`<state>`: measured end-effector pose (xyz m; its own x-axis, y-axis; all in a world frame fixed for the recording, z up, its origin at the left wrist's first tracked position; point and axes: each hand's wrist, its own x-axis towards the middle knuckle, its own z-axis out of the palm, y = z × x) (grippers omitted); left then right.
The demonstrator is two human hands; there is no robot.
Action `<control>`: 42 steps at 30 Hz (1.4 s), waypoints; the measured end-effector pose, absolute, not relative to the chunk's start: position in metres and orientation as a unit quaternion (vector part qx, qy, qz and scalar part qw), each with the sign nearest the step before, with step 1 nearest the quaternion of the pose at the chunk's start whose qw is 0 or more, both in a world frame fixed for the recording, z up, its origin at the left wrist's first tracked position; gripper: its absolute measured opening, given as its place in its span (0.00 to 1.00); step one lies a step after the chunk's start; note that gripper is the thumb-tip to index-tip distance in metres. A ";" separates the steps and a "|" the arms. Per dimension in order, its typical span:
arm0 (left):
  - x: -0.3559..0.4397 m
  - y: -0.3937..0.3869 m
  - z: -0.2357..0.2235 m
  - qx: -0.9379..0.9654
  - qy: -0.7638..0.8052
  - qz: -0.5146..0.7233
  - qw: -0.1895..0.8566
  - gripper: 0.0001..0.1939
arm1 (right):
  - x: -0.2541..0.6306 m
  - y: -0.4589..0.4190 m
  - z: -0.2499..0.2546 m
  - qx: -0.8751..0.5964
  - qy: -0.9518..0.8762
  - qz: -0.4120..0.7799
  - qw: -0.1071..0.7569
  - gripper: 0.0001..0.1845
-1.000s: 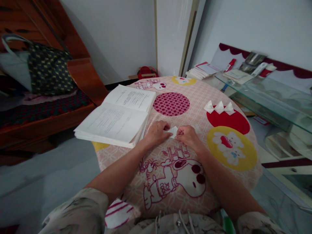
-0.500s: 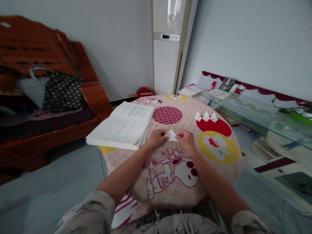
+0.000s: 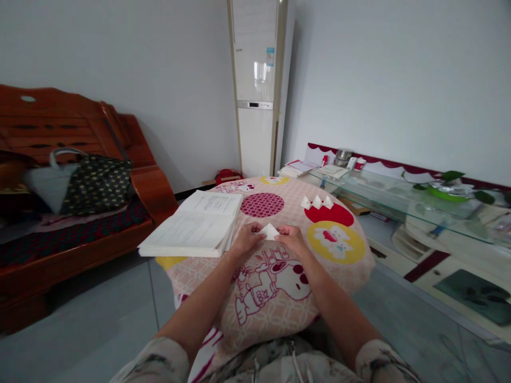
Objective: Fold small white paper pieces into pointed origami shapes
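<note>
Between my hands is a small folded sheet of white paper (image 3: pixel 270 232) with a pointed top and a straight lower edge. My left hand (image 3: pixel 248 237) pinches its left side, and my right hand (image 3: pixel 292 237) pinches its right side. Both hands are close above the patterned tablecloth (image 3: pixel 275 308). To the left of my left hand lies a thick open stack of printed pages (image 3: pixel 189 229). Beyond my right hand, several small folded white paper pieces (image 3: pixel 316 202) stand in a row by the red patch of the cloth.
A glass-topped cabinet (image 3: pixel 383 194) with cups, papers and a green bowl (image 3: pixel 449 192) runs along the right wall. On the left stands a wooden bench (image 3: pixel 154 191) with a dark patterned bag (image 3: pixel 98 186) on it. A tall white air conditioner (image 3: pixel 255 138) fills the back corner.
My head view has tilted up and shifted right, so the scene sits lower and further left. Both hands keep their pinch on the folded paper.
</note>
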<state>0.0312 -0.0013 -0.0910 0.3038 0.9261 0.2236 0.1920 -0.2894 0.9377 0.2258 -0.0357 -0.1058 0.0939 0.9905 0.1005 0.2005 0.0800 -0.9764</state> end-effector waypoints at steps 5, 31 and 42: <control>0.040 -0.007 -0.092 0.538 0.384 0.498 0.561 0.25 | 0.226 -0.040 -0.106 -0.524 -0.485 0.463 0.526 0.10; 0.052 -0.006 -0.108 0.488 0.399 0.561 0.537 0.15 | 0.221 -0.045 -0.112 -0.520 -0.487 0.500 0.492 0.18; 0.047 -0.008 -0.099 0.459 0.422 0.619 0.477 0.18 | 0.219 -0.049 -0.108 -0.504 -0.514 0.525 0.455 0.17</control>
